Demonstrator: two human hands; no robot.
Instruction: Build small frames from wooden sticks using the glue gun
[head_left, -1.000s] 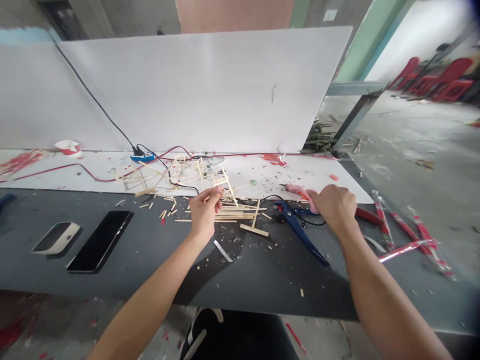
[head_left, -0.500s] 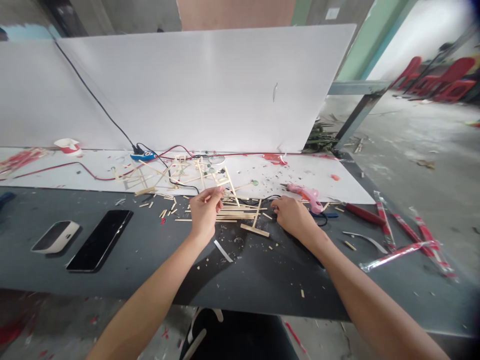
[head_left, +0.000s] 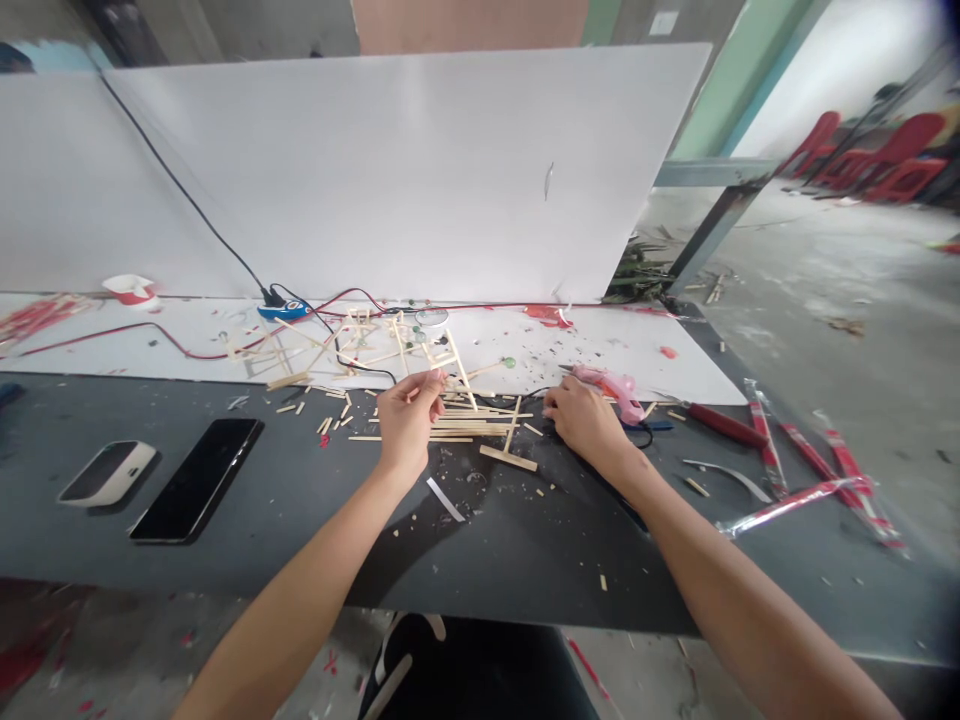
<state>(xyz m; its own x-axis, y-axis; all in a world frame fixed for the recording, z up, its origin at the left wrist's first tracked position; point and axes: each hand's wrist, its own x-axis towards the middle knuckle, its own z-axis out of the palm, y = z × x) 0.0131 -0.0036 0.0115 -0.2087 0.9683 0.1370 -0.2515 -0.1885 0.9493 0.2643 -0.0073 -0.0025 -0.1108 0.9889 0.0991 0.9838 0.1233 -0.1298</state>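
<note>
My left hand (head_left: pixel 407 418) is closed in a pinch at the left end of a pile of thin wooden sticks (head_left: pixel 472 428); what its fingertips hold is too small to make out. My right hand (head_left: pixel 585 415) rests on the dark table right of the pile, fingers curled, just below the pink glue gun (head_left: pixel 611 385); its fingertips are partly hidden. Between my hands lies a T-shaped stick piece (head_left: pixel 510 458). Behind my left hand stand joined stick frames (head_left: pixel 405 345) on the white board.
A black phone (head_left: pixel 196 480) and a small white device (head_left: pixel 109 473) lie left. Red-handled pliers (head_left: pixel 726 425) and red wrapped packets (head_left: pixel 795 505) are at right. A blue power strip (head_left: pixel 283 309), cables and a red-white cup (head_left: pixel 131 290) sit behind.
The whole view has shifted slightly. Both hands stay in nearly the same places, with only slight finger movement.
</note>
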